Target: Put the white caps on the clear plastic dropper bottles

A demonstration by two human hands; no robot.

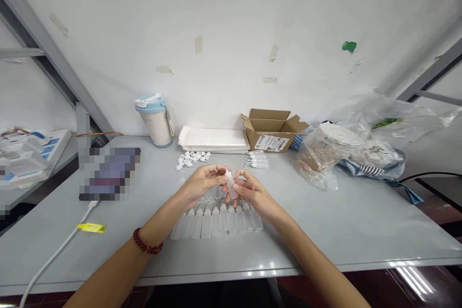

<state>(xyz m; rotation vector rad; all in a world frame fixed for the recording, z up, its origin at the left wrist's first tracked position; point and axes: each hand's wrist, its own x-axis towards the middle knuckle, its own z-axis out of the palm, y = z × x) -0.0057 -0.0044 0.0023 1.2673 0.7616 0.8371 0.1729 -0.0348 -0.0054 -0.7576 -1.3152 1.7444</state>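
Between my hands a small translucent squeeze bottle (232, 189) is held up, slightly tilted, above the table. My left hand (202, 184) pinches its white cap end with thumb and fingers. The bottle's body is gripped by my right hand (254, 194). Below them lies a row of similar bottles (216, 224), side by side, with thin tubes at their tops; my hands partly hide more bottles behind it. A heap of white caps (191, 158) sits beyond my left hand. Several bottles with white tops (257, 160) lie farther back, beyond my right hand.
Along the wall stand a tumbler (155, 122), a stack of white trays (214, 139) and an open cardboard box (272, 132). Plastic bags (325, 154) and blue cloth lie at right. A blurred device (110, 173) with a white cable (57, 252) is at left on the grey table (314, 231).
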